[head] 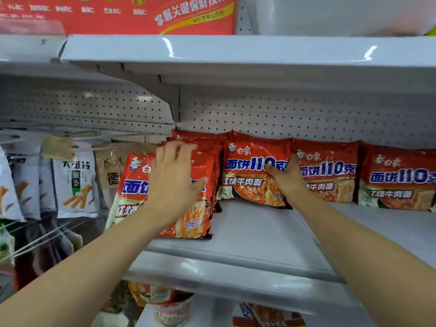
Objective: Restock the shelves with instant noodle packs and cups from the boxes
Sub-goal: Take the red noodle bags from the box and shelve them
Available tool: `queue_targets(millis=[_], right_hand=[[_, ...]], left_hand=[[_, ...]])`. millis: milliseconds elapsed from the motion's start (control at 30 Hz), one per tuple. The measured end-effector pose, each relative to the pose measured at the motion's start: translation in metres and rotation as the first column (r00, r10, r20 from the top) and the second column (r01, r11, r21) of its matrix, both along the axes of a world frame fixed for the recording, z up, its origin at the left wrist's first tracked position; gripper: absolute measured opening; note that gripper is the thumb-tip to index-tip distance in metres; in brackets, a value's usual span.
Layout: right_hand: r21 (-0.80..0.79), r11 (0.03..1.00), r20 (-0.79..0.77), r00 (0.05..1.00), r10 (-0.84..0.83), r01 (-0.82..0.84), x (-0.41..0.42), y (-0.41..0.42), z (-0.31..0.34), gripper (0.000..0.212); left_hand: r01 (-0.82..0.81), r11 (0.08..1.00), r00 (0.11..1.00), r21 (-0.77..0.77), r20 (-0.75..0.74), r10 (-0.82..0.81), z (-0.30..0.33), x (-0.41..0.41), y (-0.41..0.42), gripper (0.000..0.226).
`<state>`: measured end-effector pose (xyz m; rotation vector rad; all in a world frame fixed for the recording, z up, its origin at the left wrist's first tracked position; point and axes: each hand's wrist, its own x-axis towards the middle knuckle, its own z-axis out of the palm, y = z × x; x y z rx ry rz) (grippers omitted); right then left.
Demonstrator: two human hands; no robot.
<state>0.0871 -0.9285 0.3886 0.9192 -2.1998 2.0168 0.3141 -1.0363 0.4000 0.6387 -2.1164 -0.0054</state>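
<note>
Red instant noodle packs stand in a row on the white shelf [264, 234]. My left hand [175, 178] lies with spread fingers over the front of the leftmost stack of packs [132, 185], which leans forward. My right hand [286, 177] grips the right edge of the second pack [247, 175], thumb on its front and fingers behind it. Two more packs stand to the right, one [330, 171] beside my hand and one [398, 182] at the far right.
White snack bags [75, 182] hang on hooks to the left of the shelf. A shelf overhead [236, 50] limits the height. On the shelf below are a noodle cup [172, 310] and other packs [266, 316].
</note>
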Motion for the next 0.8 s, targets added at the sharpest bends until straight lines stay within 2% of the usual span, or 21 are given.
queue_targets(millis=[267,467,567,633,800], right_hand=[[0.050,0.998,-0.026,0.999,-0.040,0.042,-0.018,-0.006,-0.017,0.050],[0.080,0.990,-0.086,0.990,-0.108,0.115,-0.018,-0.007,-0.016,0.058],[0.136,0.975,-0.174,0.973,-0.149,0.173,-0.011,0.002,-0.012,0.065],[0.237,0.937,-0.283,0.941,-0.185,0.256,-0.005,0.013,-0.007,0.069],[0.430,0.846,-0.451,0.887,-0.101,0.315,0.018,0.054,0.003,0.067]], left_hand=[[0.067,0.994,0.996,-0.084,0.058,-0.062,0.011,-0.031,0.026,0.060],[0.063,0.996,0.992,-0.067,0.112,-0.055,0.007,-0.038,0.033,0.062],[0.088,0.995,0.987,-0.047,0.135,-0.081,0.007,-0.039,0.038,0.063],[0.106,0.994,0.983,-0.036,0.152,-0.099,0.007,-0.040,0.042,0.064],[0.185,0.982,0.964,-0.022,0.196,-0.177,0.009,-0.043,0.056,0.064]])
